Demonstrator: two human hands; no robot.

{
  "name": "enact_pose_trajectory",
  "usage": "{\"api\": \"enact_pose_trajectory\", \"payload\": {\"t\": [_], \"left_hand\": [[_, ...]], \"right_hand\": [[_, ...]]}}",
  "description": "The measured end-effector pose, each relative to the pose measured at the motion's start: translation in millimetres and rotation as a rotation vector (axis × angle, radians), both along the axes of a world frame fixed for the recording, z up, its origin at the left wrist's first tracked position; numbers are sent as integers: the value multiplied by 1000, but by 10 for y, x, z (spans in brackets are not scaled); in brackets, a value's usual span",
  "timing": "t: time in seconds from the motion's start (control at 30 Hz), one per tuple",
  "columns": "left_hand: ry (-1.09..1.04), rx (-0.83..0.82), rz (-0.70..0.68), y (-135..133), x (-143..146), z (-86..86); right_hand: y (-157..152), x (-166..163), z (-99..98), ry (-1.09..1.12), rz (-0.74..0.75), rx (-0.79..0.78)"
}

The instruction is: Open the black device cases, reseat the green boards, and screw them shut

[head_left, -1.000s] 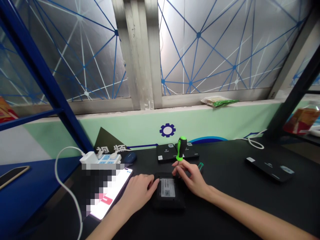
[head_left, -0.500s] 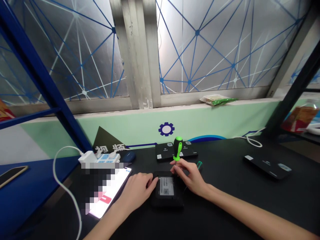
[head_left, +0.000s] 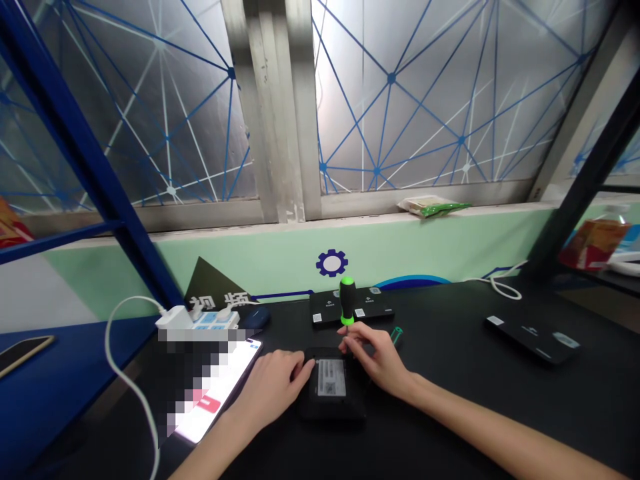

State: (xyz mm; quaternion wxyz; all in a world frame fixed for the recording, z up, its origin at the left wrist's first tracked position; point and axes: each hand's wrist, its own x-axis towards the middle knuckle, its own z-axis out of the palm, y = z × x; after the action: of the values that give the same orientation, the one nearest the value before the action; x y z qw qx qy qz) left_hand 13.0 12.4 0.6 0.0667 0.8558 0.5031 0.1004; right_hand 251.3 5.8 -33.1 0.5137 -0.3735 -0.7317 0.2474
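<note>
A screwdriver [head_left: 347, 301] with a black and bright green handle stands nearly upright over the far right corner of a black box-shaped device [head_left: 333, 410]. My right hand [head_left: 373, 350] pinches its shaft just below the handle; the tip is hidden by my fingers. The device lies flat on the table with a printed grey label [head_left: 331, 378] facing up. My left hand [head_left: 280, 380] grips the device's left edge, thumb on the top near the label and the other fingers curled at the side.
Black boxes [head_left: 325, 308] lie against the wall, and another black box [head_left: 533, 340] lies to the right. A green-handled tool [head_left: 397, 335] is partly behind my right hand. Left of me are a lit phone [head_left: 215, 393], a power strip [head_left: 215, 322] and a white cable [head_left: 127, 373].
The screwdriver has gone from leaning slightly right to nearly upright, and its handle has turned, so the green side stripe no longer shows. My left hand keeps its place on the device.
</note>
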Motion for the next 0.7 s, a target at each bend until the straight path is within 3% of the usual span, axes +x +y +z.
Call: {"api": "enact_pose_trajectory", "payload": {"t": [0.7], "left_hand": [[1, -14, 5, 28, -12, -33]], "right_hand": [[-8, 8, -2, 32, 15, -21]]}}
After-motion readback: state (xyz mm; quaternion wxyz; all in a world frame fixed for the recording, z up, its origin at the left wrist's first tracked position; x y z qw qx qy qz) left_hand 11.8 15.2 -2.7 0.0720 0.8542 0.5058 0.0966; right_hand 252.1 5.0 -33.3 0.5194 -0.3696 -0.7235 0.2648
